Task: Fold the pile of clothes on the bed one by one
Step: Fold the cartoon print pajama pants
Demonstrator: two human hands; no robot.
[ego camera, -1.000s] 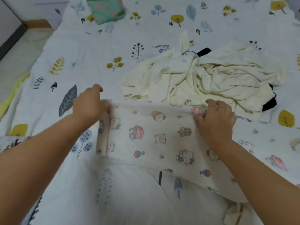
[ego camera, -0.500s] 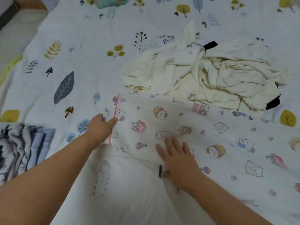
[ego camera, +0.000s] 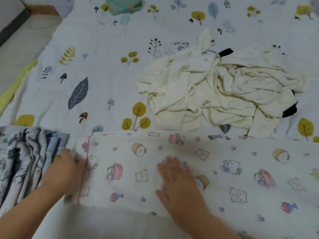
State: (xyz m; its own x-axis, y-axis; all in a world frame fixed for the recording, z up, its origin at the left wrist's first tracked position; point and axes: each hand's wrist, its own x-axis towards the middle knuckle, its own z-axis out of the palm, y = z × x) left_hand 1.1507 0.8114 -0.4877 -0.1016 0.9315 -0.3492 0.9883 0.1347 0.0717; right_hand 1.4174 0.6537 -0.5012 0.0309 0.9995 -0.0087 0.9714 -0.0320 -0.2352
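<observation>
The cartoon-print cloth [ego camera: 189,169] is spread flat across the lower frame, its right end cut off at the frame edge. The right hand [ego camera: 179,185] is laid flat on it with straight fingers, though blurred. The left hand [ego camera: 66,171] is pressed at its pink-trimmed left edge; its grasp cannot be made out. The cream clothes pile [ego camera: 221,90] is seen just above, and open bedsheet [ego camera: 96,62] at upper left.
</observation>
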